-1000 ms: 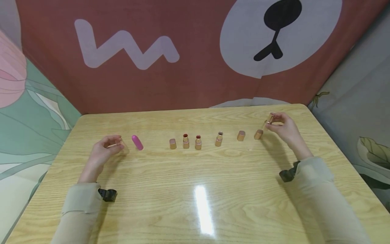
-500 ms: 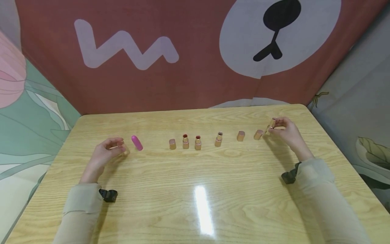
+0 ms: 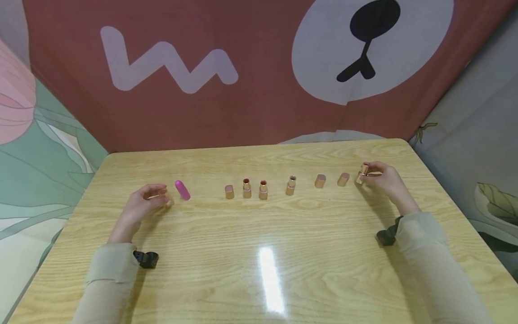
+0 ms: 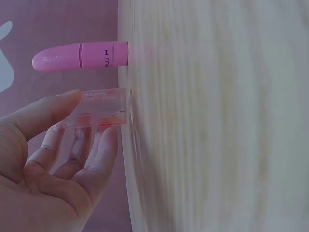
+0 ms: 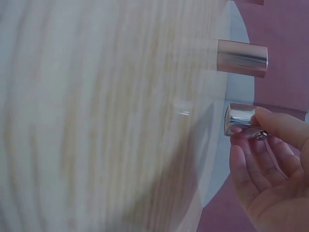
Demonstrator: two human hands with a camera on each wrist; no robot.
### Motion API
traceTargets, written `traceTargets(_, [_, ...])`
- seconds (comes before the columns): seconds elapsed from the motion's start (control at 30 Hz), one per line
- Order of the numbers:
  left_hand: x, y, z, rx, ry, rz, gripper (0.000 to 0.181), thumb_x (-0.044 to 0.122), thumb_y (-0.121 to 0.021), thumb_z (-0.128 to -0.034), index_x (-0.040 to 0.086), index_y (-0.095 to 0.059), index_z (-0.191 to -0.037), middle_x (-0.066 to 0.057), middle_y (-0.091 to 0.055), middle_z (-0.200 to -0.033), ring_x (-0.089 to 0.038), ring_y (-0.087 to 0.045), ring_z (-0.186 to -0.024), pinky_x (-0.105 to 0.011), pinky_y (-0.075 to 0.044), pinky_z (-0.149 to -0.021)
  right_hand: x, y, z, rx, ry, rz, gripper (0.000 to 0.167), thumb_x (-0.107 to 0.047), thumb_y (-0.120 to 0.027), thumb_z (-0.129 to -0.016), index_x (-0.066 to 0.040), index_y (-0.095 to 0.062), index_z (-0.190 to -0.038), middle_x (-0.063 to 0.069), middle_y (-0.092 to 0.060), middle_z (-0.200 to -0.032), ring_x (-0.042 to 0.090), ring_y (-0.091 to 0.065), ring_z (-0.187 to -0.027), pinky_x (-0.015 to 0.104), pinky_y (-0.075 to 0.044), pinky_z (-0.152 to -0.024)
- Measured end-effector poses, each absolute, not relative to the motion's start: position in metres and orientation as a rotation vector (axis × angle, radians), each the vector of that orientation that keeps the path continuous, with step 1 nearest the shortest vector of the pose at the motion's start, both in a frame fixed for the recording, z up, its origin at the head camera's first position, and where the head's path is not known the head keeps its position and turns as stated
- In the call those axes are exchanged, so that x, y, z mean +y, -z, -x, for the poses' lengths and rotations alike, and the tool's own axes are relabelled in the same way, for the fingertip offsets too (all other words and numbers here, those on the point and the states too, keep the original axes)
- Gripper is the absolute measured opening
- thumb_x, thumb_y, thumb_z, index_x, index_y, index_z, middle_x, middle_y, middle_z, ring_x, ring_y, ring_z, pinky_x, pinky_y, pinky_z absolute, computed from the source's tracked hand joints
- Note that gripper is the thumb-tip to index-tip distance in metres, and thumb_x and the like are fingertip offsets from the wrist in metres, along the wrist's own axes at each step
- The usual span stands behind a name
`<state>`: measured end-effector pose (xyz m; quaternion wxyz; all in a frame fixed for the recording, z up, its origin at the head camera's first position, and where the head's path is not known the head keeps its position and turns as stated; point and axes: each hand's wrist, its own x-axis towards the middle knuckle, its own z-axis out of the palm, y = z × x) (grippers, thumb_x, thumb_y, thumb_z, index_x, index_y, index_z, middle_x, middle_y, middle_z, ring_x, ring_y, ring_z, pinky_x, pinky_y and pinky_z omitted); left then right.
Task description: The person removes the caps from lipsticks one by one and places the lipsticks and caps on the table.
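My left hand (image 3: 143, 204) pinches a clear cylindrical cap (image 4: 99, 108) with red smears, upright at the tabletop; whether it touches the wood I cannot tell. Just right of it stands a pink lipstick (image 4: 79, 55) with a rounded top. At the far right, my right hand (image 3: 384, 180) pinches an uncapped gold lipstick (image 3: 363, 172) between thumb and fingers, base down, close to the table. Its shiny base (image 5: 240, 118) shows in the right wrist view; the thumb and fingers partly cover its top. Beside it stands a rose-gold cap (image 3: 343, 179).
To the left along the row stand another rose-gold cap (image 3: 320, 181) and three uncapped lipsticks (image 3: 290, 185). A further cap-like rose-gold piece (image 3: 229, 191) ends that group. Behind the wooden table (image 3: 218, 270) hangs a red-brown cloth (image 3: 259, 117).
My right hand has lowered the gold lipstick toward the table and turned it from tilted to nearly upright. The left hand has shifted slightly right and nearer me with the clear cap.
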<state>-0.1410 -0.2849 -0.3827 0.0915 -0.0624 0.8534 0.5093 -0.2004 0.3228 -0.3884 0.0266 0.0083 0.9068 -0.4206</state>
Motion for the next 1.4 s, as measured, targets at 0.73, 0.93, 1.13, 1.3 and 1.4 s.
traceTargets(0.73, [-0.2790, 0.3830, 0.1455, 2.552, -1.413, 0.223, 0.053, 0.020, -0.062, -0.0929, -0.004, -0.044, -0.137, -0.017, -0.052, -0.129, 0.016, -0.048, -0.087, -0.005, -0.045, -0.077, 0.3268, 0.3919, 0.1998, 2.775, 1.190, -0.069, 0.047, -0.013, -0.065, -0.090, 0.011, -0.049, -0.128, 0.027, -0.055, -0.122, -0.016, -0.047, -0.079, 0.006, -0.046, -0.067])
traceTargets(0.93, [-0.2798, 0.3831, 0.1455, 2.555, -1.425, 0.219, 0.053, 0.020, -0.063, -0.0925, -0.004, -0.044, -0.136, -0.004, -0.056, -0.119, 0.016, -0.049, -0.086, -0.005, -0.045, -0.077, 0.3277, 0.3929, 0.2004, 2.768, 1.172, -0.091, 0.053, -0.016, -0.066, -0.090, 0.010, -0.047, -0.132, 0.028, -0.055, -0.123, -0.013, -0.047, -0.085, 0.005, -0.044, -0.067])
traceTargets(1.13, [-0.2801, 0.3827, 0.1452, 2.542, -1.444, 0.201, 0.054, 0.018, -0.062, -0.0928, -0.005, -0.043, -0.137, -0.003, -0.056, -0.118, 0.017, -0.050, -0.086, -0.005, -0.045, -0.077, 0.3298, 0.3931, 0.2008, 2.752, 1.208, -0.092, 0.054, -0.013, -0.066, -0.089, 0.014, -0.044, -0.131, 0.009, -0.063, -0.105, -0.018, -0.043, -0.078, 0.006, -0.044, -0.065])
traceTargets(1.3, [-0.2802, 0.3815, 0.1443, 2.532, -1.440, 0.187, 0.055, 0.016, -0.061, -0.0931, -0.005, -0.040, -0.139, -0.017, -0.052, -0.127, 0.016, -0.051, -0.087, -0.005, -0.045, -0.078, 0.3297, 0.3925, 0.2001, 2.745, 1.192, -0.090, 0.053, -0.014, -0.065, -0.090, 0.013, -0.045, -0.131, 0.008, -0.061, -0.107, -0.018, -0.043, -0.078, 0.006, -0.044, -0.066])
traceTargets(1.4, [-0.2808, 0.3796, 0.1426, 2.539, -1.417, 0.176, 0.055, 0.015, -0.061, -0.0930, -0.004, -0.039, -0.140, -0.021, -0.049, -0.131, 0.015, -0.050, -0.089, -0.006, -0.046, -0.077, 0.3293, 0.3917, 0.1995, 2.728, 1.187, -0.094, 0.056, -0.015, -0.064, -0.091, 0.013, -0.042, -0.134, 0.019, -0.058, -0.114, -0.017, -0.042, -0.079, 0.007, -0.044, -0.066])
